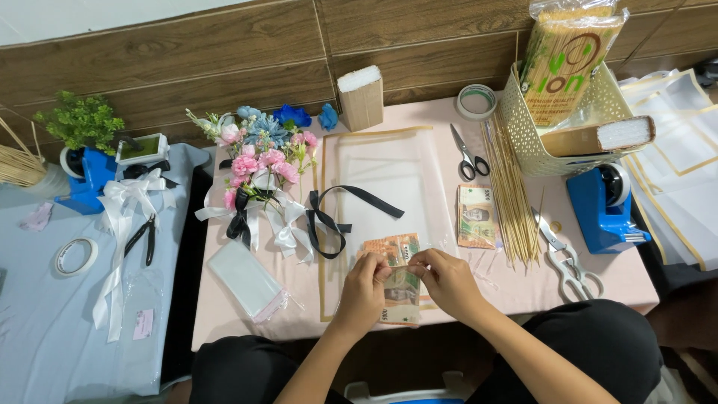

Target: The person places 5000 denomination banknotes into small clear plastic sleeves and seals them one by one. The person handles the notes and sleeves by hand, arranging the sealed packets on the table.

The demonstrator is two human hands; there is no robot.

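Note:
My left hand (365, 288) and my right hand (447, 280) meet at the near edge of a small pink table (613, 277). Together they pinch a small stack of banknotes (400, 280), orange on top and green-grey below, over a clear sheet with gold edging (389, 164). My fingertips touch at the top of the notes. A second pile of banknotes (476, 216) lies just to the right. A black ribbon (333, 217) curls on the sheet beside a bunch of pink and blue artificial flowers (262, 161) tied with white and black bows.
Bamboo skewers (512, 194), black scissors (469, 157), white scissors (568, 265), a blue tape dispenser (602, 206), a tape roll (476, 101) and a cream basket (550, 146) fill the right side. A clear sleeve (245, 278) lies left. A blue-clothed table (45, 314) holds tape, pliers, ribbon.

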